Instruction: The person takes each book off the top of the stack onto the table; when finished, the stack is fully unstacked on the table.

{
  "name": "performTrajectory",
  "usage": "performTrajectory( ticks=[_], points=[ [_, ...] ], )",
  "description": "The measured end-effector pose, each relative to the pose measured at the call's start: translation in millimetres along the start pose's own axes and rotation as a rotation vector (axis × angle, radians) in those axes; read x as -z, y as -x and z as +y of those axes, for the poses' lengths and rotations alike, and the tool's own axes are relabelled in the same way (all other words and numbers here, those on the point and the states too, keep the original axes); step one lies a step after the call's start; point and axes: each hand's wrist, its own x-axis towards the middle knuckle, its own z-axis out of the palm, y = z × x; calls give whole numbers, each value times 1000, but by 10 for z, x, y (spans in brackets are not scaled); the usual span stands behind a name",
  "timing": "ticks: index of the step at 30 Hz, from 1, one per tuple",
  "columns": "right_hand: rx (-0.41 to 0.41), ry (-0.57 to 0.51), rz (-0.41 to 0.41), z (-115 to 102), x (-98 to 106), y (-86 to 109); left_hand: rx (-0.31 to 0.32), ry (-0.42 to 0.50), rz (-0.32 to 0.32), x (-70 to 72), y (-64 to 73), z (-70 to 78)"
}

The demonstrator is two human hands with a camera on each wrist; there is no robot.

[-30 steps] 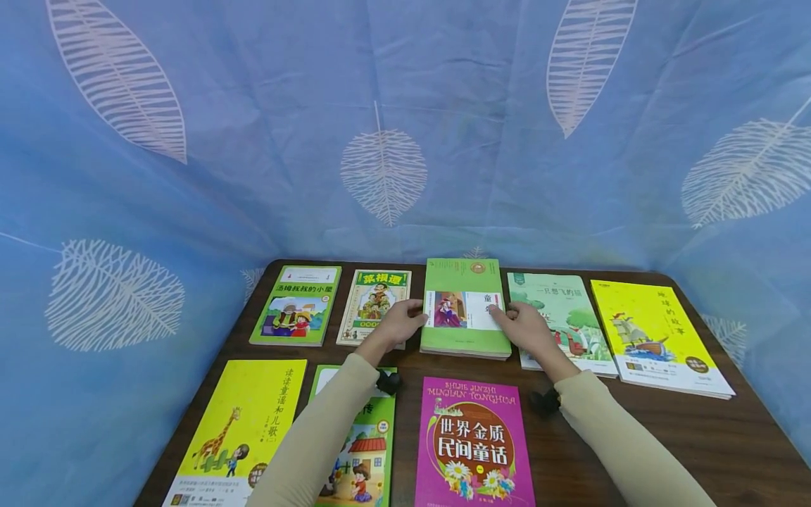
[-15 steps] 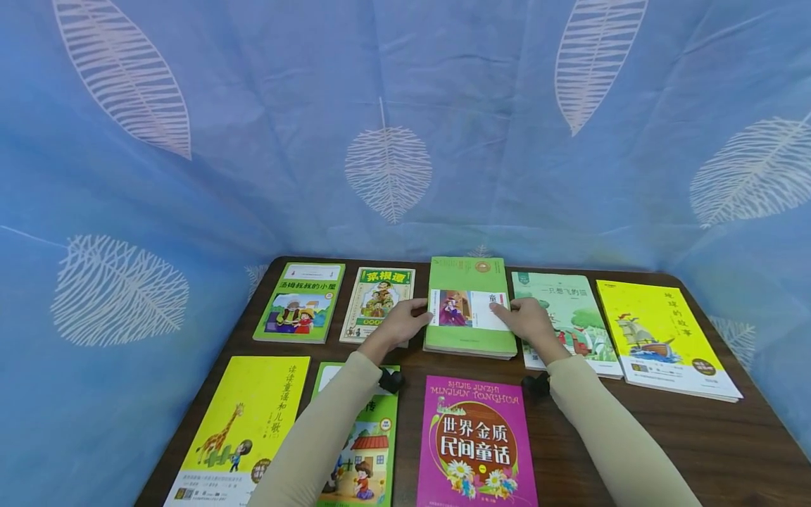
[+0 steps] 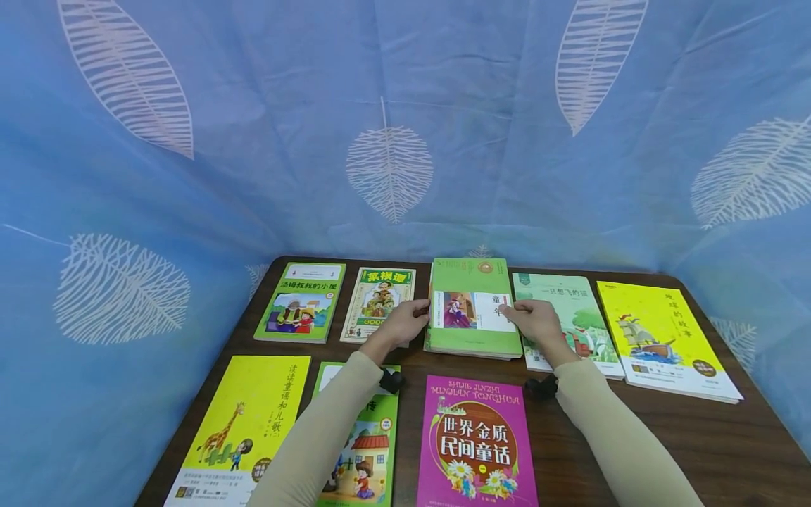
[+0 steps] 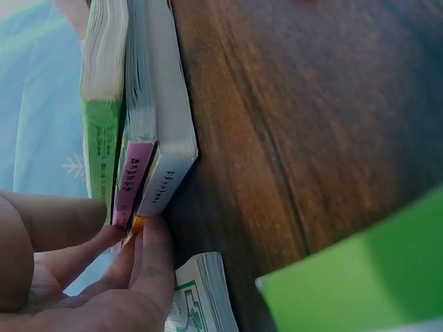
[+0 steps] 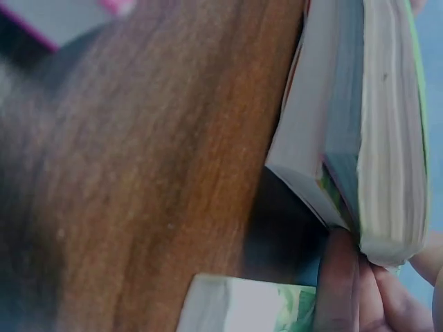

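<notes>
A thick green book [image 3: 472, 274] tops a stack at the table's back middle. Beneath it, in the left wrist view, lie a pink-spined book [image 4: 133, 166] and a white-spined book [image 4: 166, 173]. My left hand [image 3: 400, 325] touches the stack's left side, its thumb tip at the green spine and fingertips at the lower spines. On the right side, my right hand [image 3: 537, 325] pinches the green book, thumb on its cover and fingers tucked beneath it at the page edges. The lower books are mostly hidden from above.
Left of the stack lie a small cream book [image 3: 379, 296] and a green-framed book [image 3: 300, 310]; right, a pale green book [image 3: 557, 285] and a yellow book [image 3: 652, 317]. Nearer are a purple book [image 3: 478, 394], a yellow giraffe book [image 3: 260, 401] and another green book [image 3: 367, 436].
The green top book has slid slightly right with my right hand, exposing a strip of the books beneath on its left. My left hand has stayed at the spines.
</notes>
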Motion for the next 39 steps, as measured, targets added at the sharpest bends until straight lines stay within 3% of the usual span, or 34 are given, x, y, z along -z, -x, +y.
performTrajectory(
  ticks=[5,9,14,18,26,30,39],
  points=[
    [-78,-133,-34,47,66,95,3,4,-11,-46,20,9],
    [-93,-290,-61,127,157,175,13,11,2,-63,32,17],
    [-75,-563,-174,229,325,306,-1,34,2,-58,4,12],
    [-54,-707,-258,332,419,436,-12,30,8,-47,-14,1],
    [-41,-817,-283,564,550,761,6,20,25,-23,5,17],
    [-58,-824,-289,708,656,992,16,21,27,-23,-2,11],
    [-193,-769,-292,1187,818,1554,44,38,43,-9,10,14]
  ],
)
